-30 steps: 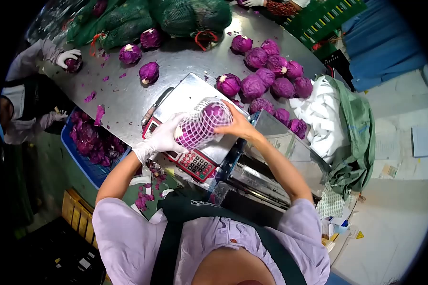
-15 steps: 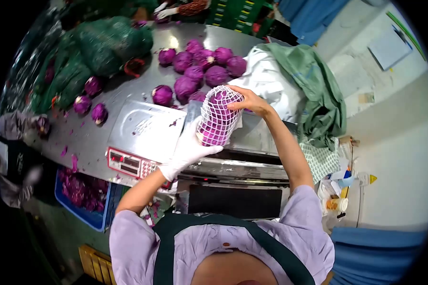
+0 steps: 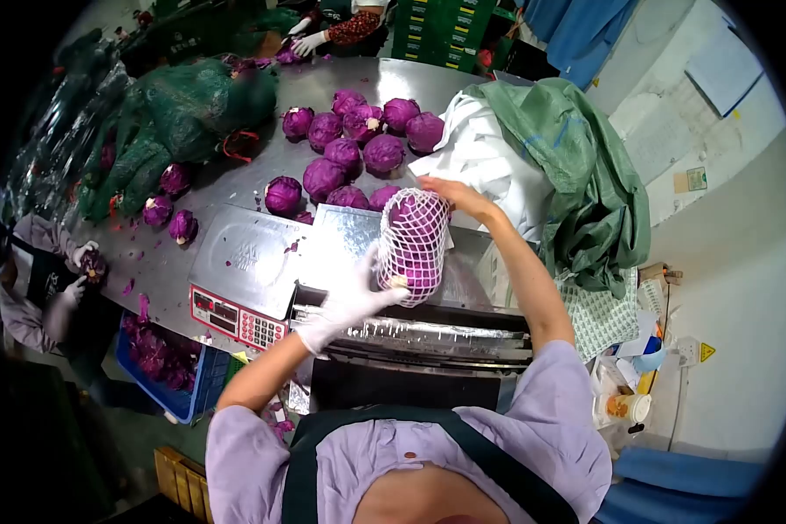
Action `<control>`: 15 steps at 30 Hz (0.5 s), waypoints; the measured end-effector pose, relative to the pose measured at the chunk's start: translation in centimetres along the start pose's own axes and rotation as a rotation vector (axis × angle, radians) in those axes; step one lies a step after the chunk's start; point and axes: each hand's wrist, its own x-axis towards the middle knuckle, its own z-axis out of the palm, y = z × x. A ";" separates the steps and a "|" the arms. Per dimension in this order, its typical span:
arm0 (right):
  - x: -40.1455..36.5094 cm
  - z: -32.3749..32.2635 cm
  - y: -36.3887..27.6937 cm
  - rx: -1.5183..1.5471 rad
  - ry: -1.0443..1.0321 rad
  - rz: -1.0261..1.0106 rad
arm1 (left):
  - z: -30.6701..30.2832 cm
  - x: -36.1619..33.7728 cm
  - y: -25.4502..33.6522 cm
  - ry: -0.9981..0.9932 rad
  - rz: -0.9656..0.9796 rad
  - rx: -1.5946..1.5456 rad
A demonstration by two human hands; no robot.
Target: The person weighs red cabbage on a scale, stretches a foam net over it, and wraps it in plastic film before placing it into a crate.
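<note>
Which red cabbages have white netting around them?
The bundle of red cabbages between the gloved left hand and bare right hand; the loose red cabbages on the steel table have none.

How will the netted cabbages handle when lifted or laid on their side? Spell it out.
The netted cabbages look round and tightly leaved, so they should feel firm and fairly heavy. The white net is an open mesh, so it will probably flex. Laid sideways, the rounded bundle may roll.
</note>
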 end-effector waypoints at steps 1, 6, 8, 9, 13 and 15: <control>-0.6 -0.5 0.4 0.044 0.083 0.094 | -1.2 -0.5 0.4 -0.009 -0.070 0.059; -10.6 0.2 -1.0 -0.449 0.471 -0.030 | -6.4 -1.7 0.5 -0.308 0.456 0.854; -15.2 2.5 -1.4 -0.964 0.211 -0.348 | -7.5 -1.7 -0.6 -0.626 0.715 1.200; -17.2 4.1 -1.7 -1.136 0.076 -0.428 | -7.5 -1.8 -1.3 -0.703 0.831 1.245; -20.8 9.2 1.3 -1.406 -0.104 -0.649 | -6.6 -1.9 -4.8 -0.560 1.126 1.223; -20.6 9.8 2.9 -1.340 -0.096 -0.724 | -6.1 -2.2 -4.2 -0.596 0.847 1.014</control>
